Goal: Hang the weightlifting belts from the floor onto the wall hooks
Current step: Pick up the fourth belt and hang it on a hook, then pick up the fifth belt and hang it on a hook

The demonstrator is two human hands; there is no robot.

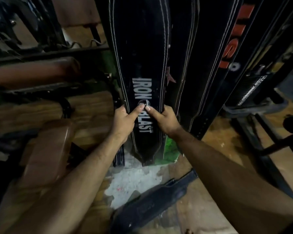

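Observation:
A black leather weightlifting belt [139,56] with white stitching and white lettering hangs straight down in the middle of the view. My left hand [123,122] grips its left edge and my right hand [166,120] grips its right edge, both thumbs pressed on the lettering. To its right hangs a second black belt [198,65], and further right a black belt with orange letters [238,36]. Another black belt [152,203] lies flat on the floor below my arms. The hooks are out of view above.
Brown padded gym benches [47,152] and dark metal frames [41,53] crowd the left. A black machine frame [264,129] stands at the right. The floor is wood-patterned with a worn pale patch [134,178] under the belts.

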